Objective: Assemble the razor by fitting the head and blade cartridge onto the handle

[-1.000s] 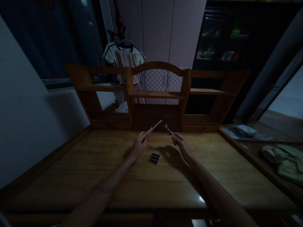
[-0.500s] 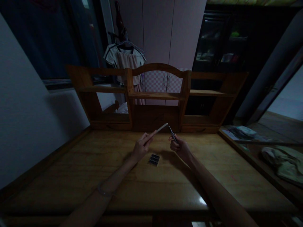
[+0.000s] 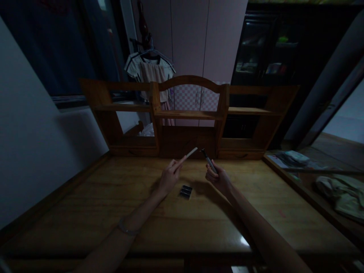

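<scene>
My left hand (image 3: 170, 176) is closed around a slim, pale flat stick (image 3: 191, 152), which points up and to the right. My right hand (image 3: 216, 176) grips a slim grey-handled tool (image 3: 210, 163) with a small dark angled head; its exact kind is too dim to tell. The tool's head is close to the stick's free end, with a small gap between them. Below and between the hands, a small flat pack with black strips (image 3: 185, 191) lies on the wooden desk (image 3: 113, 212).
A wooden shelf unit (image 3: 189, 115) stands along the desk's far edge. Clothes on a hanger (image 3: 150, 70) are behind it at left, before a pale wardrobe (image 3: 187, 41). To the right lie papers (image 3: 292, 158) and a folded cloth (image 3: 341, 193). The room is dim.
The stick's tip has shifted slightly left and the tool a little right, widening the gap between them. The tool's head is turned differently and shows darker. The pack stays on the desk.
</scene>
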Demonstrator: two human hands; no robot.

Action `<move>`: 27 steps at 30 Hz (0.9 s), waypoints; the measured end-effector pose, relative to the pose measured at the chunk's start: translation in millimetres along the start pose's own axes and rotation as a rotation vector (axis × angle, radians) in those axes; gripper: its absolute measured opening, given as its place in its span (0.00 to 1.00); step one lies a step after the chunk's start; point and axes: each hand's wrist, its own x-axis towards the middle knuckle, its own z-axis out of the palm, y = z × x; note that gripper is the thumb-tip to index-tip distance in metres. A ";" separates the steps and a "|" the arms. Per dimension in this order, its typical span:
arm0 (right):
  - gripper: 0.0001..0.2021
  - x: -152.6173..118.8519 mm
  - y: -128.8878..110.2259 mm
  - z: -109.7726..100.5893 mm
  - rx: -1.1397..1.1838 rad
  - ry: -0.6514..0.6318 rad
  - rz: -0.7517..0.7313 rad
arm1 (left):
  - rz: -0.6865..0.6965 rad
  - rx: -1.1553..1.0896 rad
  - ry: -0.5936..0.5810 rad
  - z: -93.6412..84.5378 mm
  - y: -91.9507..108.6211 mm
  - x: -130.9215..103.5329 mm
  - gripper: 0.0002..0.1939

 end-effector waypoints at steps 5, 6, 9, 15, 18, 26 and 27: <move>0.17 0.1 2.0 1.9 -0.028 -0.009 0.024 | 0.019 0.006 0.002 -3.2 3.0 0.7 0.22; 0.17 -0.3 3.0 2.9 -0.032 -0.013 0.041 | 0.034 0.005 -0.019 -2.8 4.0 0.6 0.22; 0.19 -2.0 5.9 6.1 -0.035 -0.016 0.077 | 0.040 0.025 -0.079 -0.3 2.8 0.2 0.22; 0.19 -3.2 6.3 4.9 -0.031 -0.064 0.112 | -0.036 0.030 -0.044 -2.9 -5.7 1.3 0.22; 0.20 -2.6 6.1 3.4 -0.043 -0.084 0.138 | 0.001 -0.023 -0.061 -2.5 -1.0 1.6 0.21; 0.20 -1.7 8.7 1.9 -0.028 -0.072 0.135 | -0.017 -0.165 -0.161 2.9 -2.4 1.5 0.22; 0.20 -1.8 8.6 1.8 -0.028 -0.068 0.134 | -0.018 -0.180 -0.165 2.6 -3.6 1.8 0.22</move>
